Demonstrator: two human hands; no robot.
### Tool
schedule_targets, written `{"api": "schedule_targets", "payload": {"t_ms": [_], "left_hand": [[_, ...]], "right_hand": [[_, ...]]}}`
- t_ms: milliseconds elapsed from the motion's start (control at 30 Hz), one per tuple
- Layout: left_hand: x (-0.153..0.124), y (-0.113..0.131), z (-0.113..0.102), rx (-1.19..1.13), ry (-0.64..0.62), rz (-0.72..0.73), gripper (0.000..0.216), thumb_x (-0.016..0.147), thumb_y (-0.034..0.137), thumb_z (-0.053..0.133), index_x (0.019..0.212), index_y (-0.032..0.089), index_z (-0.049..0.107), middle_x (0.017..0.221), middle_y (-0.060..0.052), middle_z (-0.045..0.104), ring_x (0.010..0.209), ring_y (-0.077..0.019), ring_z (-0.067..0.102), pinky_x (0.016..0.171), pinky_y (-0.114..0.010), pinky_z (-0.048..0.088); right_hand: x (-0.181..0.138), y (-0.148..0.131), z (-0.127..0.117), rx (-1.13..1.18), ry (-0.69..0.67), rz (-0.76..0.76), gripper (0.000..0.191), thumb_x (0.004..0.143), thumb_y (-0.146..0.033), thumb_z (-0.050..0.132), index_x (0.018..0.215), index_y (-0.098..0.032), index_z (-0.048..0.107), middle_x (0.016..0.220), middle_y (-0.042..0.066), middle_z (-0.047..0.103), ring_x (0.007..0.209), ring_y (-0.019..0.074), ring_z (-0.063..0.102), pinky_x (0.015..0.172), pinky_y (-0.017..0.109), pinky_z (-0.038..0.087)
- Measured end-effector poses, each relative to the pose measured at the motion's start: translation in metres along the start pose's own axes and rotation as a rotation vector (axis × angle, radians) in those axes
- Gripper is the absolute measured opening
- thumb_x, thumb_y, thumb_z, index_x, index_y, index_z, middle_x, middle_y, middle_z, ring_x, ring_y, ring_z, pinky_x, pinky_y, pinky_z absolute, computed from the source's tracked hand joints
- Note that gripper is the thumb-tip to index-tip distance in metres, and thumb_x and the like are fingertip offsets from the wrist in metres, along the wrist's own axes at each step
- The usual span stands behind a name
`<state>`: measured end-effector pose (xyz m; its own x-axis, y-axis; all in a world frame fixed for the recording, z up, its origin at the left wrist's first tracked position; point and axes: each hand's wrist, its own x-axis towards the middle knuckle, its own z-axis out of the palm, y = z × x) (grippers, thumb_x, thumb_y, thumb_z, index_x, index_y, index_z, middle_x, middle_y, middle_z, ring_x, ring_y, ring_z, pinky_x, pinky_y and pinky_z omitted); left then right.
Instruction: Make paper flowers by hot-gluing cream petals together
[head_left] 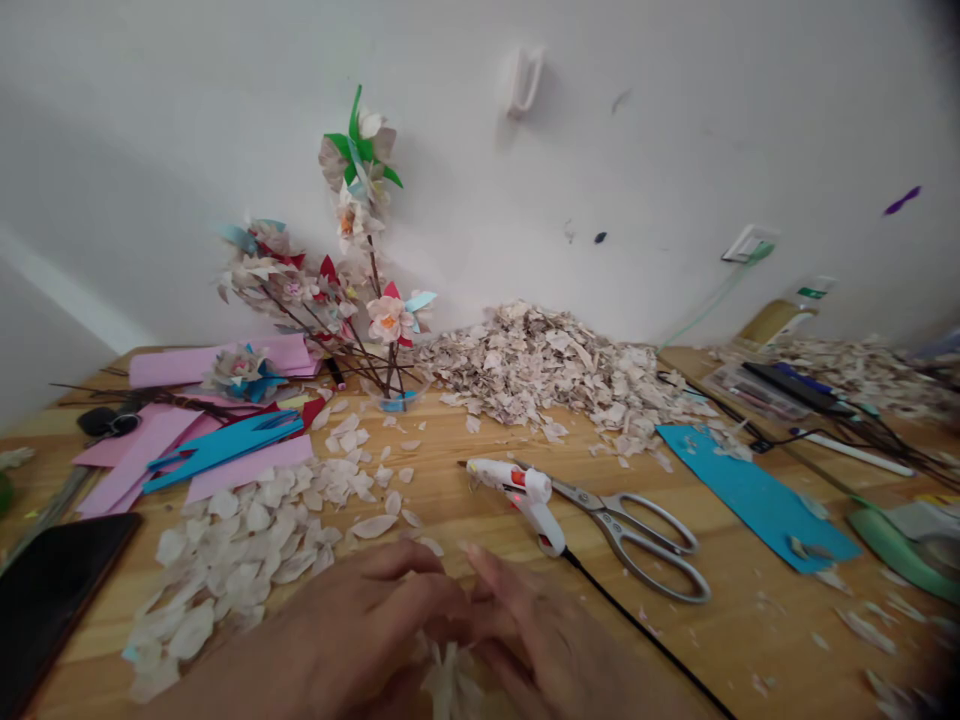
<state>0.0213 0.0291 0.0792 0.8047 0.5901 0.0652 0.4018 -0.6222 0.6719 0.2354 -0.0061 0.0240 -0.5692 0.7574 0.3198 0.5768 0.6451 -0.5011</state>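
Observation:
At the near edge, my left hand (pixel 352 625) and my right hand (pixel 544 630) meet with curled fingers. Between and below them is a handmade flower (pixel 452 685) of thin whitish petals, partly covered by the fingers. Both hands are closed on it, though the fingertips are mostly hidden. Just beyond my right hand lies a white hot glue gun (pixel 517 482), a small red light glowing on it. Metal scissors (pixel 626 520) rest against its right side. Loose pale petals (pixel 247 540) spread over the table to the left of my left hand.
Finished flowers on twigs (pixel 390 318) stand against the wall. A heap of petal scraps (pixel 540 365) lies behind the glue gun. Blue paper (pixel 750 500) and a green tape dispenser (pixel 896 545) are right; pink paper (pixel 225 360) and a phone (pixel 60 590) are left.

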Motion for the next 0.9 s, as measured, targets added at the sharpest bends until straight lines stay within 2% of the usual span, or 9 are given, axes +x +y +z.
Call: {"api": "schedule_targets", "payload": {"t_ms": [267,433,633,767,900], "left_hand": [[0.0025,0.0002,-0.0008,-0.014,-0.031,-0.049,0.046,0.067,0.001,0.048,0.104,0.03,0.053,0.104,-0.001,0.061,0.094,-0.0184,0.058,0.083,-0.032,0.048],[0.0016,0.0037,-0.0039,0.014,-0.113,-0.139,0.054,0.059,-0.002,0.047,0.102,0.029,0.054,0.11,-0.001,0.059,0.1,-0.0202,0.056,0.088,-0.037,0.046],[-0.0008,0.0018,-0.0023,-0.025,-0.063,-0.105,0.052,0.058,0.002,0.052,0.101,0.031,0.055,0.11,0.0,0.06,0.099,-0.021,0.057,0.087,-0.036,0.047],[0.0025,0.0035,-0.0012,-0.016,-0.093,-0.126,0.047,0.06,0.002,0.051,0.098,0.03,0.056,0.11,0.0,0.06,0.101,-0.0201,0.056,0.089,-0.036,0.046],[0.0047,0.0044,-0.001,-0.015,-0.125,-0.123,0.045,0.063,0.002,0.051,0.098,0.029,0.054,0.112,-0.001,0.059,0.103,-0.0189,0.055,0.09,-0.035,0.045]], "right_hand": [[-0.0008,0.0005,-0.0006,-0.028,-0.019,0.001,0.066,0.093,-0.028,0.039,0.142,-0.028,-0.005,0.117,0.008,0.063,0.102,0.022,0.061,0.083,0.034,0.053],[0.0063,-0.0043,-0.0057,0.005,0.006,-0.025,0.06,0.095,-0.03,0.035,0.141,-0.03,-0.004,0.101,0.005,0.069,0.087,0.0189,0.066,0.073,0.028,0.055],[0.0064,-0.0041,-0.004,-0.008,0.009,-0.015,0.06,0.094,-0.028,0.034,0.141,-0.029,-0.004,0.105,0.006,0.067,0.09,0.0192,0.065,0.077,0.029,0.054],[0.0055,-0.0022,-0.0022,0.006,-0.038,-0.011,0.066,0.092,-0.025,0.039,0.14,-0.031,-0.006,0.102,0.004,0.067,0.088,0.0197,0.064,0.076,0.03,0.055],[0.007,-0.0041,-0.0031,0.03,-0.05,-0.005,0.061,0.092,-0.024,0.04,0.14,-0.03,0.003,0.099,0.003,0.068,0.084,0.0184,0.065,0.073,0.027,0.054]]}}
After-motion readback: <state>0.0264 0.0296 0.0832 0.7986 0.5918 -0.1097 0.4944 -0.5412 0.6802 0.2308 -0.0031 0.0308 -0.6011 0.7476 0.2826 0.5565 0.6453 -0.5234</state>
